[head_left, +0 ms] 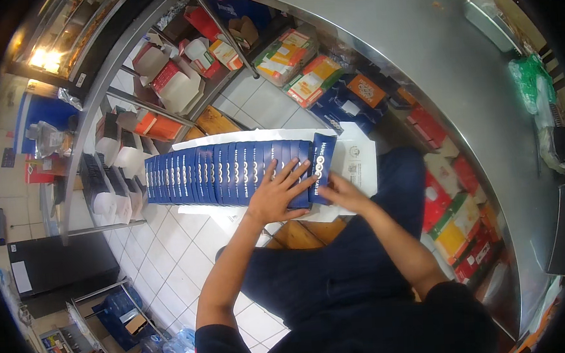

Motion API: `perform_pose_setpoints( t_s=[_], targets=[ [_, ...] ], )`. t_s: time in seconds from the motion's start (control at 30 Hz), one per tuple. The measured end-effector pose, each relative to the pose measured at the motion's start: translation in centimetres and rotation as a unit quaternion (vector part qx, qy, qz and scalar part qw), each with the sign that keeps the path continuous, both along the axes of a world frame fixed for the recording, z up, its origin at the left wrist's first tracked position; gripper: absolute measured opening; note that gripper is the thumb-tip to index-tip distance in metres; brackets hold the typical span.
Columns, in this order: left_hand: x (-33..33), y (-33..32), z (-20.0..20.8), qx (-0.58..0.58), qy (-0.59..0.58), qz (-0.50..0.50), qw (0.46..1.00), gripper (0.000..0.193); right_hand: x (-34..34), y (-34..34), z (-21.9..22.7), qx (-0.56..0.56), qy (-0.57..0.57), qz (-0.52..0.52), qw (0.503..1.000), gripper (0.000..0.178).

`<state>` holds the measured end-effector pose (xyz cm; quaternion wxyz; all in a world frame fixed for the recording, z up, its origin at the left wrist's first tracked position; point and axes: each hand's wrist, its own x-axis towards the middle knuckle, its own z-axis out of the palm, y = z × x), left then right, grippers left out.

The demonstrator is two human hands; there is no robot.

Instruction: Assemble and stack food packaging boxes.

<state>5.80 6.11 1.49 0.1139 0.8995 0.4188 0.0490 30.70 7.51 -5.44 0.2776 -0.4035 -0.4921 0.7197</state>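
A long row of blue cardboard cartons (225, 173) with white lettering stands tightly nested in front of me, their white flaps showing along the back and front edges. My left hand (276, 193) lies with fingers spread over the right part of the row, pressing on the carton tops. At the right end, the last blue carton (321, 165) tilts slightly away from the others. My right hand (346, 193) has its fingers curled at that carton's lower right edge, gripping it. A white carton flap (356, 160) sticks out beyond it.
Under the steel counter (403, 49) on the right lie several printed packs (316, 79) and red boxes (427, 127). A metal rack (148, 107) holds open cartons (178, 79) at the back left. Blue water bottles (180, 348) stand on the tiled floor (177, 246) at lower left.
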Motion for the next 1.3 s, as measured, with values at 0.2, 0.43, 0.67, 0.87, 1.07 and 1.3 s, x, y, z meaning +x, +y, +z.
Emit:
perform_pose_setpoints(
  t_s=[0.2,0.43,0.67,0.87,1.07,1.3],
  targets=[
    [-0.1,0.3,-0.2,-0.011,0.009,-0.002,1.000,0.088,-2.9,-3.2,-2.5,0.076,-0.038,0.033,0.996,0.038],
    [0.0,0.6,0.0,-0.012,0.012,0.000,1.000,0.089,-0.2,4.2,-3.0,0.310,-0.134,-0.265,0.903,0.063],
    [0.1,0.8,0.0,-0.008,0.005,0.006,1.000,0.096,-1.0,7.6,-3.0,0.251,-0.047,-0.073,0.964,0.059],
    [0.2,1.0,-0.2,-0.018,0.009,0.016,1.000,0.104,-1.1,7.2,-2.6,0.205,-0.076,-0.060,0.974,0.049],
    [0.3,0.8,-0.1,-0.021,0.018,0.010,1.000,0.108,-1.8,6.8,-2.6,0.217,-0.053,-0.030,0.974,0.049],
    [0.1,0.9,-0.4,-0.031,0.005,0.007,0.999,0.108,-3.5,7.3,-5.2,0.224,-0.050,-0.163,0.960,0.059]
  ],
)
